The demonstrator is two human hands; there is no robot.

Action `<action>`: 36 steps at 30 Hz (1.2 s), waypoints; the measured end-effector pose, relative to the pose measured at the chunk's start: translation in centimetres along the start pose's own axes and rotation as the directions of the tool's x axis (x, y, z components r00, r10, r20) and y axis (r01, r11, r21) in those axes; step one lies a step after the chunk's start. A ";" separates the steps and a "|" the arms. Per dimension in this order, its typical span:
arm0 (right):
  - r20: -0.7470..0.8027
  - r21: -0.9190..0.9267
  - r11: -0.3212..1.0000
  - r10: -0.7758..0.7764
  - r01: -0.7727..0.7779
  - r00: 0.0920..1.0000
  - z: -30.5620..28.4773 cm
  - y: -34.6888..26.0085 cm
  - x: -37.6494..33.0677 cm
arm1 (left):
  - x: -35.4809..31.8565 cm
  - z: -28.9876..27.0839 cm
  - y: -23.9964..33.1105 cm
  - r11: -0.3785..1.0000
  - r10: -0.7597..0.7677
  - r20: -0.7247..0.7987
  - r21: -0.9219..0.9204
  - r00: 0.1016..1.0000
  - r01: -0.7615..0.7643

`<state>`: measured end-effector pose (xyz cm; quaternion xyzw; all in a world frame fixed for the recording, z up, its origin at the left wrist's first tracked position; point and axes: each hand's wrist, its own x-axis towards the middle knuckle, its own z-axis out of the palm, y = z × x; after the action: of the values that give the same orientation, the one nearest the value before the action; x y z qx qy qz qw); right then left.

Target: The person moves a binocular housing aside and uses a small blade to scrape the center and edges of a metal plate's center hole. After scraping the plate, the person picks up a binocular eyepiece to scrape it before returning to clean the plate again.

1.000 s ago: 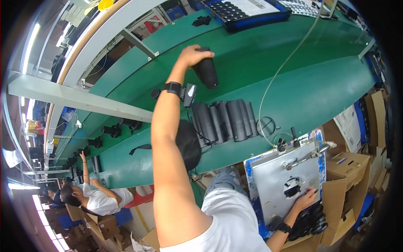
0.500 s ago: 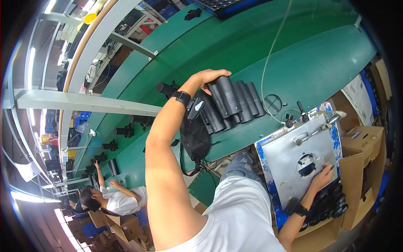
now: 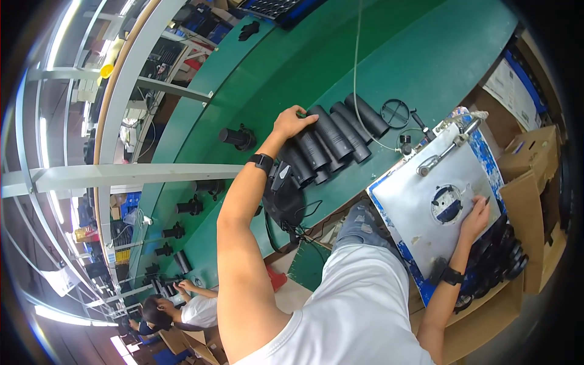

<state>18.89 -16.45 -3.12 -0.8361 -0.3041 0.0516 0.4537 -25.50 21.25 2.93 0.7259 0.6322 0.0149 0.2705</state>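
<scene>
My left hand [image 3: 293, 123] reaches out over the green bench, its fingers apart at the far ends of several black ribbed tubes [image 3: 331, 135]. The fingertips touch or nearly touch one tube; I see none lifted in the hand. The tubes lie side by side, some on top of others. Over a bare metal plate [image 3: 420, 210] on the right is my right hand [image 3: 476, 220], closed around a small dark thing [image 3: 487, 199] of which only the tip shows. Beside that hand, the plate has a round opening [image 3: 446, 204] with a dark part inside.
A lever clamp [image 3: 433, 163] is fixed at the plate's far edge. Near the tubes lie a black ring with crossbars [image 3: 395, 114] and a black bag [image 3: 284, 198]. Cardboard boxes [image 3: 535, 204] stand at the right, with black parts [image 3: 496, 261] below the plate. A co-worker [image 3: 182, 309] works farther left.
My left hand has drawn back from around a tube toward the tubes' far ends, and the tubes now lie more spread out. My right hand stays beside the plate's opening. The view has shifted.
</scene>
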 end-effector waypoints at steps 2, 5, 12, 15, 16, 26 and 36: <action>0.006 0.003 1.000 0.022 -0.022 1.000 -0.1 -0.3 0.0 | -0.6 0.7 0.7 0.997 -0.004 0.036 0.071 0.999 0.002; 0.016 -0.007 1.000 0.022 -0.022 1.000 -0.1 -0.4 0.1 | -1.1 2.4 0.7 0.971 0.066 -0.019 0.230 0.998 -0.060; 0.019 0.011 1.000 -0.001 0.000 1.000 -0.2 -1.4 0.2 | -2.1 6.8 5.9 0.743 0.578 -0.103 0.475 0.810 -0.470; 0.009 0.047 0.999 -0.026 0.025 1.000 -0.2 -2.6 0.0 | -1.6 8.2 5.2 0.775 0.503 -0.008 0.447 0.864 -0.447; 0.018 0.040 0.999 -0.032 0.031 0.999 -0.3 -2.4 -0.2 | -1.5 8.4 5.6 0.826 0.433 0.010 0.397 0.901 -0.401; -0.005 0.047 0.995 0.083 -0.082 0.997 -0.2 -0.9 -0.4 | -22.6 0.3 23.7 0.272 0.913 -0.184 -0.394 0.365 -0.878; 0.004 0.278 0.960 0.029 -0.029 1.000 -0.1 0.0 0.3 | -31.2 2.6 32.4 -0.072 0.986 -0.163 -0.610 0.036 -0.789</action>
<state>19.16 -16.34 -3.00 -0.7685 -0.2813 0.1003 0.5659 -1.33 -10.39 24.11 0.8286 -0.1220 0.2503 0.4857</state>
